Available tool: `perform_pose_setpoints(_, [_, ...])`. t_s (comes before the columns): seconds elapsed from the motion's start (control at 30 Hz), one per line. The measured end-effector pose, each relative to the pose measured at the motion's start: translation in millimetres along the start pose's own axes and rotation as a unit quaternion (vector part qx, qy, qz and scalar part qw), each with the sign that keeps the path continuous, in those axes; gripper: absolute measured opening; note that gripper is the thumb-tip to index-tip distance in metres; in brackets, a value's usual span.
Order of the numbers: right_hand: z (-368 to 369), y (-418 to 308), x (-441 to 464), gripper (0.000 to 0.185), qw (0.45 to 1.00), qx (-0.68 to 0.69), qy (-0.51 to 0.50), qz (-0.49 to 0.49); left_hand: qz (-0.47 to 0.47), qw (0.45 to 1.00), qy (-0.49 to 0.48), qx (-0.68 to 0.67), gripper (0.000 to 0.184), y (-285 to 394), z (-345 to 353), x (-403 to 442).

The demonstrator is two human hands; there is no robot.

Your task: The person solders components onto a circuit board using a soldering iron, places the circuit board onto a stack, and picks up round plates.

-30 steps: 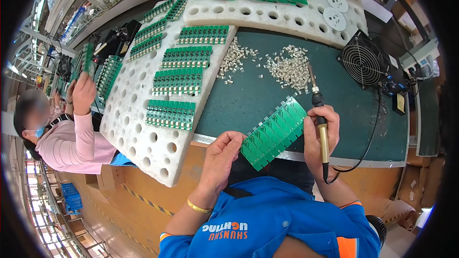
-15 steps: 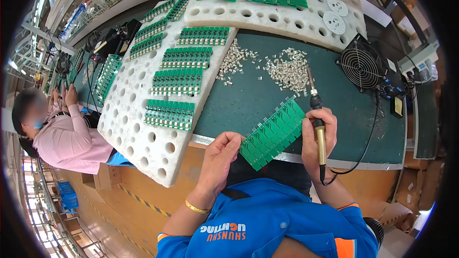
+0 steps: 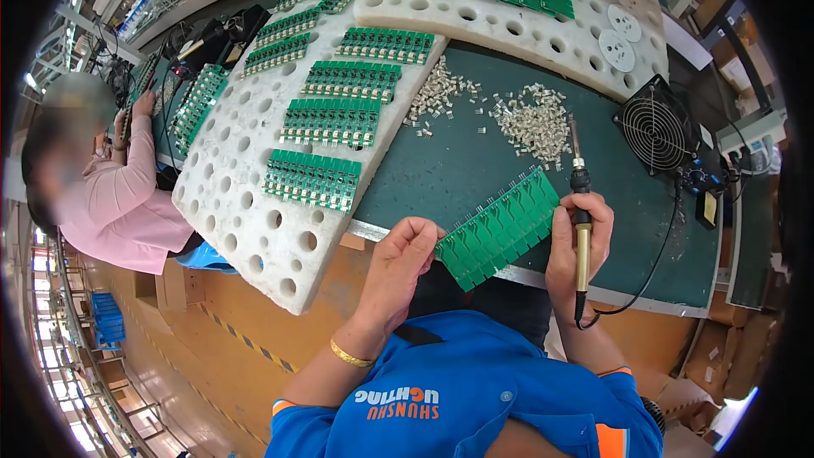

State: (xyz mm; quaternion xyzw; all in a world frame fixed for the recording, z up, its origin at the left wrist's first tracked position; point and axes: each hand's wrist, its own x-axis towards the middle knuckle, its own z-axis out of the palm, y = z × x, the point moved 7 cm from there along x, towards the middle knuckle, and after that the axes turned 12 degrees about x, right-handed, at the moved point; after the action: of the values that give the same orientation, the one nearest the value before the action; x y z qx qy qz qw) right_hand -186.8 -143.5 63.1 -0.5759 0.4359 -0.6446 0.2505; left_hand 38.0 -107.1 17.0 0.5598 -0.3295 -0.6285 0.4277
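Observation:
My left hand (image 3: 398,265) pinches the left end of a green circuit board panel (image 3: 498,231), which is tilted above the table's front edge. Thin pins stick up along the panel's far edge. In my right hand (image 3: 561,253) is a soldering iron (image 3: 582,253) with its tip pointing up and away from me. The right thumb and fingertips meet the panel's right end. Beyond the panel lies a heap of small silvery connectors (image 3: 534,123), with a second pile (image 3: 439,89) to its left.
Left is a white foam board (image 3: 246,161) bearing rows of populated circuit boards (image 3: 329,123). Another foam slab (image 3: 509,30) at the back carries green panels and white discs (image 3: 616,51). A black fan (image 3: 655,125) stands right, near the iron's cord. A co-worker (image 3: 123,195) sits left.
The view has shifted slightly, so the foam boards, piles and fan appear moved. Both hands keep hold of the panel and soldering iron, in nearly the same pose.

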Motion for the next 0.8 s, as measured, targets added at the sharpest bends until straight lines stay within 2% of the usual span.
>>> perform_pose_setpoints(0.63, [3.6,-1.5,2.0,0.018,1.0,-0.001,-0.001,0.011,0.003,0.999,-0.019,-0.029,0.015,-4.6,-2.0,2.7])
perform_pose_setpoints(0.8, [0.3,-0.9,1.0,0.018,1.0,0.0,-0.004,-0.024,-0.006,1.0,-0.027,-0.002,0.015,1.1,0.5,0.4])
